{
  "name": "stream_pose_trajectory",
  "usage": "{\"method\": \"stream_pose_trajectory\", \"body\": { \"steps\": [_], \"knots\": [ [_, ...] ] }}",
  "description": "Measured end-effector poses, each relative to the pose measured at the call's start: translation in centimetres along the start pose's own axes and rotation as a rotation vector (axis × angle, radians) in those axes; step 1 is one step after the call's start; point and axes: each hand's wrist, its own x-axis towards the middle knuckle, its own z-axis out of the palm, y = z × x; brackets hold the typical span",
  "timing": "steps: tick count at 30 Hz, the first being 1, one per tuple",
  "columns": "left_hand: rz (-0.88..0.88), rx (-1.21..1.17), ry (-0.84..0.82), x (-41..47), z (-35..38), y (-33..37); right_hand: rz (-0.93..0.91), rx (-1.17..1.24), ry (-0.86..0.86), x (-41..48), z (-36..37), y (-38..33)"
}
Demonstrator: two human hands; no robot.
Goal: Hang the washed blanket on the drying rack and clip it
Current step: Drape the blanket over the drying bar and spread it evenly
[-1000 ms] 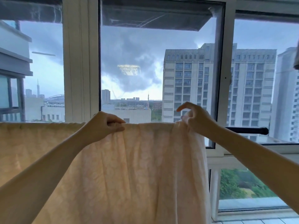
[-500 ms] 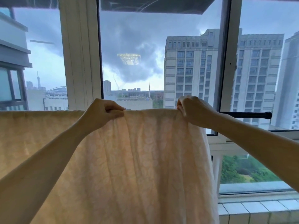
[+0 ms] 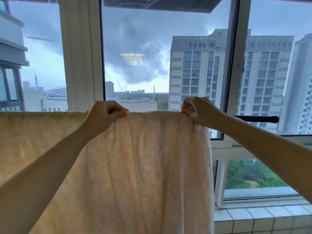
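- A pale peach blanket with a faint leafy pattern (image 3: 135,166) hangs draped over a thin black horizontal rod (image 3: 256,119), in front of a white-framed window (image 3: 81,56).
- The blanket's top fold runs level across the view from the left edge to near the right hand; its right edge falls straight down past a white-tiled ledge (image 3: 263,220).
- The left hand (image 3: 104,115) is closed in a fist-like pinch, fingers curled over the top fold and gripping a bunch of cloth.
- The right hand (image 3: 199,110) is likewise curled tight, holding gathered cloth at the blanket's right end on the rod.
- Between the two hands the top edge lies smooth; below them soft creases run downward.
- The bare end of the rod sticks out to the right beyond the right hand.
- Tall grey apartment blocks (image 3: 194,73) and dark clouds show through the glass.
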Motion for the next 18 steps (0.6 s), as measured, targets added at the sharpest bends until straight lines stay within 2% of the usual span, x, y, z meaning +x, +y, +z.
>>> {"method": "stream_pose_trajectory", "body": {
  "steps": [4,11,14,18],
  "knots": [
    [0.009,0.017,-0.002,-0.2,0.1,0.2,0.024,-0.115,0.05,-0.4,0.3,-0.3],
    [0.02,0.026,0.035,-0.4,0.2,0.5,0.073,-0.227,0.029,-0.9,0.7,-0.9],
    [0.016,0.043,0.085,-0.5,0.0,0.9,0.144,-0.151,0.083,-1.1,0.7,-0.5],
    [-0.06,-0.086,0.253,-1.1,-0.7,1.0,0.289,0.078,0.298,-1.3,-0.4,0.4]
  ]
}}
